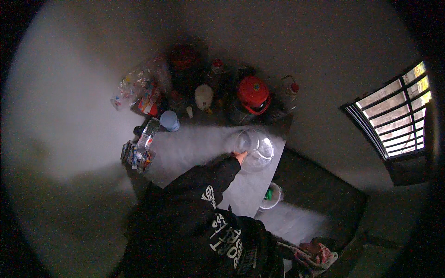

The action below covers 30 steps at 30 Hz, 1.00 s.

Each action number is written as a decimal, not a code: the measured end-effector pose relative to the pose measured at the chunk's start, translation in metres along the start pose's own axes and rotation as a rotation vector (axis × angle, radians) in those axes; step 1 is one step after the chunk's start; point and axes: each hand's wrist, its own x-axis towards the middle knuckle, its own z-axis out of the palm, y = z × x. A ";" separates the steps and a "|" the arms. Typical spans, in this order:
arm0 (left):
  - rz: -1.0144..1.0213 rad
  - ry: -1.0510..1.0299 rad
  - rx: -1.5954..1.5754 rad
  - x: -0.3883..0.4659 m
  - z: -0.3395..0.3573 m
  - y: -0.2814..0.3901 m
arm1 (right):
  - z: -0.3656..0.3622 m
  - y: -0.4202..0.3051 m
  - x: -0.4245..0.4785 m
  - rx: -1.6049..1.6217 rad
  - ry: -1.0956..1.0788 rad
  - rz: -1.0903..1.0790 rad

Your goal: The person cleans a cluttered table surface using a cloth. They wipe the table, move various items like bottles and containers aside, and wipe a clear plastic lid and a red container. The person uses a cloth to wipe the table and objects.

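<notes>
My left hand (240, 157), at the end of a black sleeve, grips the near-left rim of a clear round divided tray (256, 161) over the table. Its thumb shows at the rim; the other fingers are mostly hidden. Light glints on the tray's right side, and its dividers meet near the middle. Low on the right, my right hand (310, 247) is in shadow and appears to hold a red-and-white patterned cloth (325, 258). Below the tray, a clear plastic tub (275, 198) with something green inside stands beyond the table's edge.
The pale table (194, 142) bears a light-blue cup (169, 121), a clear plastic box (148, 133), packaged goods (139, 158), a white container (203, 97), a red-lidded appliance (253, 93) and a large clear bottle (290, 95) along its far and left sides. A barred window (399, 116) is at right.
</notes>
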 end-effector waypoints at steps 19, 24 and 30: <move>0.670 0.371 0.615 0.014 -0.112 0.139 | 0.006 -0.077 -0.014 -0.381 -0.311 -0.295; 1.050 0.732 0.525 -0.045 -0.157 0.231 | 0.009 -0.087 -0.023 -0.533 -0.377 -0.356; 1.263 1.120 0.955 -0.036 -0.260 0.319 | 0.000 -0.105 -0.036 -0.718 -0.541 -0.676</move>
